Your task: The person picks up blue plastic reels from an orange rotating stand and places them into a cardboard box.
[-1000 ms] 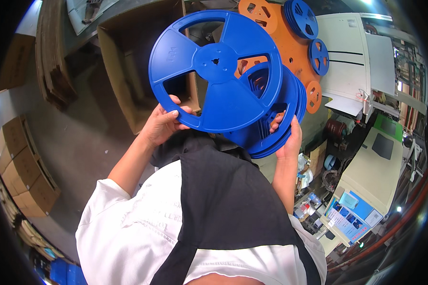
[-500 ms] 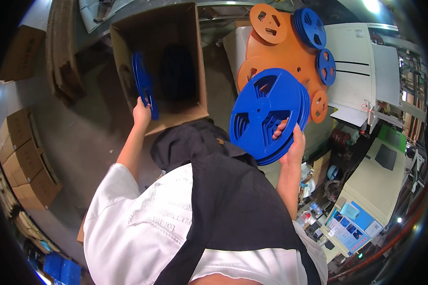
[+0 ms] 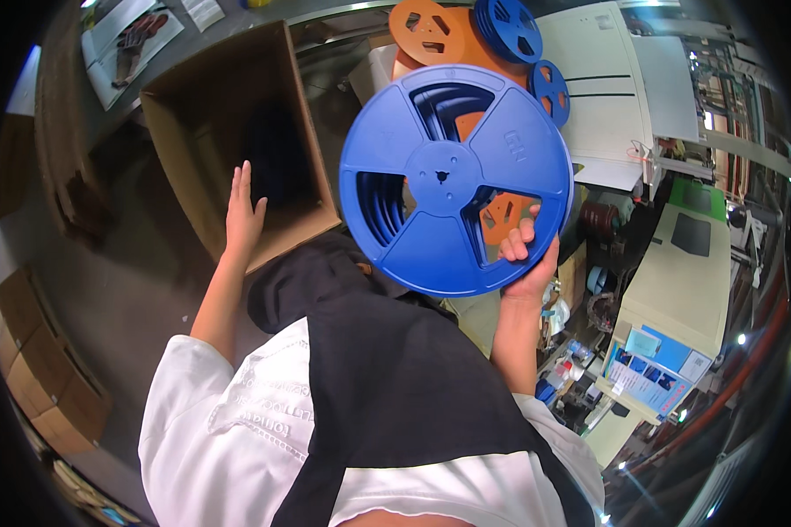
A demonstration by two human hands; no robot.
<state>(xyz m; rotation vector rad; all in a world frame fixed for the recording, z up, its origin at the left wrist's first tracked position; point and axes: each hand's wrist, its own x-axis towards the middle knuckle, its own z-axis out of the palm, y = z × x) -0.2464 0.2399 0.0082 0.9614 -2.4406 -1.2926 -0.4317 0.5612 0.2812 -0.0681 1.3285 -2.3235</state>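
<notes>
A stack of large blue plastic reels [image 3: 448,180] hangs at chest height, its round face turned up toward me. My right hand [image 3: 529,259] grips it at the lower right, fingers through a cut-out and thumb side at the rim. My left hand [image 3: 246,211] is empty, fingers stretched out, over the near part of an open cardboard box [image 3: 174,154]. Deep in that box a dark blue round shape [image 3: 277,145] shows faintly in shadow. Behind the held stack, an orange round table [image 3: 471,51] carries an orange reel [image 3: 448,44] and blue reels [image 3: 508,28].
Another blue reel [image 3: 549,92] sits at the orange table's right side. A white cabinet [image 3: 589,53] stands beyond it, and a beige machine [image 3: 677,272] is at the right. Closed cartons [image 3: 53,378] are stacked at the left, below tall folded cardboard [image 3: 66,158].
My left hand has let go of the blue reels it held in the box and is now empty. The stack in my right hand has moved left and turned flatter toward me.
</notes>
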